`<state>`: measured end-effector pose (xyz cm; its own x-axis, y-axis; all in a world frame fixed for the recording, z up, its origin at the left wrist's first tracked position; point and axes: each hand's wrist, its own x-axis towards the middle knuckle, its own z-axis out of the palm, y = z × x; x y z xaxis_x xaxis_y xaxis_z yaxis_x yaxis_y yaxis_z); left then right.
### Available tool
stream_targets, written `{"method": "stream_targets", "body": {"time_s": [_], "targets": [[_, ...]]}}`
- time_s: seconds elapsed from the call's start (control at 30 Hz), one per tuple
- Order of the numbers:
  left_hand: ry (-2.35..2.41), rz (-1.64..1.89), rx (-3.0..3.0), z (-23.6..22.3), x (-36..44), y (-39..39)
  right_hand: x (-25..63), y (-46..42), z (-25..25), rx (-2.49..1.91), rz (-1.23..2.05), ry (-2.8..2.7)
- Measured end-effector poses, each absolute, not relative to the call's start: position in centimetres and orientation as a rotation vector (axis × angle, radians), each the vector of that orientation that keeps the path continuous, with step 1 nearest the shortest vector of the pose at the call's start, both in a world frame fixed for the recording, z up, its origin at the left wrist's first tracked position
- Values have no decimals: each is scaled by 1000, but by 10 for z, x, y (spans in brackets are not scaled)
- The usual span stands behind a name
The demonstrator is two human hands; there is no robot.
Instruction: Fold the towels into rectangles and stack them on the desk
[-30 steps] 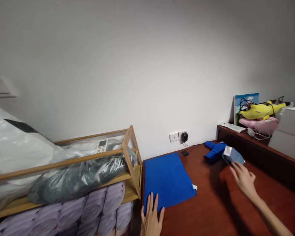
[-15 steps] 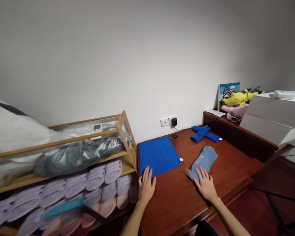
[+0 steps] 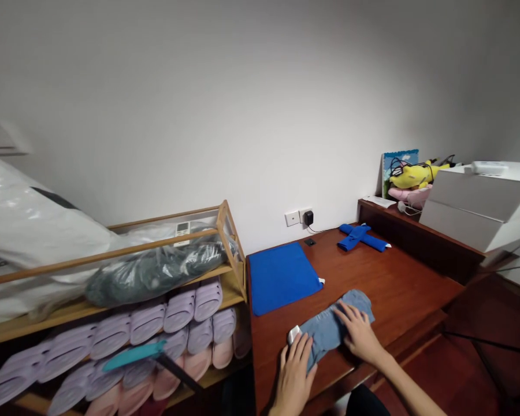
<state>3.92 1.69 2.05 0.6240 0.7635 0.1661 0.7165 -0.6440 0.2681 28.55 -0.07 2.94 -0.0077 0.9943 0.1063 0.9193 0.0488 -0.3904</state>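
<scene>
A grey-blue folded cloth (image 3: 327, 329) with faint raised lettering lies slanted near the front of the brown wooden tabletop (image 3: 398, 294). A white tag (image 3: 293, 334) sticks out at its left end. My left hand (image 3: 293, 372) rests its spread fingers on that end, beside the tag. Farther right, the fingers of my right hand (image 3: 360, 334) lie stretched over the cloth near its other end. Behind it, a flat blue cloth square (image 3: 281, 277) with a small white label lies at the left, and rolled blue cloths (image 3: 361, 237) lie crossed at the back right.
On the left, a wooden rack (image 3: 225, 231) holds a bagged dark bundle (image 3: 156, 277), a remote control (image 3: 182, 232) and rows of lilac slippers (image 3: 147, 320). A black plug (image 3: 308, 218) sits in the wall socket. White drawers (image 3: 468, 202) and a yellow plush toy (image 3: 413, 176) stand right.
The grey-blue cloth has come nearer and left and turned flatter across the table. My left hand has left the blue square for the cloth's left end; my right hand is farther along it.
</scene>
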Motion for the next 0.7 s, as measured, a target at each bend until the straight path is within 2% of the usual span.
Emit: {"method": "stream_targets", "body": {"time_s": [0.2,0.37,0.57,0.7], "targets": [[1264,473,2555,29,3,10,307,-26,3,-1872,-5,-2113],[1301,587,2483,49,-19,19,295,-38,12,-1722,-105,-2139],[1299,664,2569,99,39,75,308,-31,13,-1946,-223,-1769],[1279,630,2569,105,82,103,321,-33,1,-1935,-181,-1789]]}}
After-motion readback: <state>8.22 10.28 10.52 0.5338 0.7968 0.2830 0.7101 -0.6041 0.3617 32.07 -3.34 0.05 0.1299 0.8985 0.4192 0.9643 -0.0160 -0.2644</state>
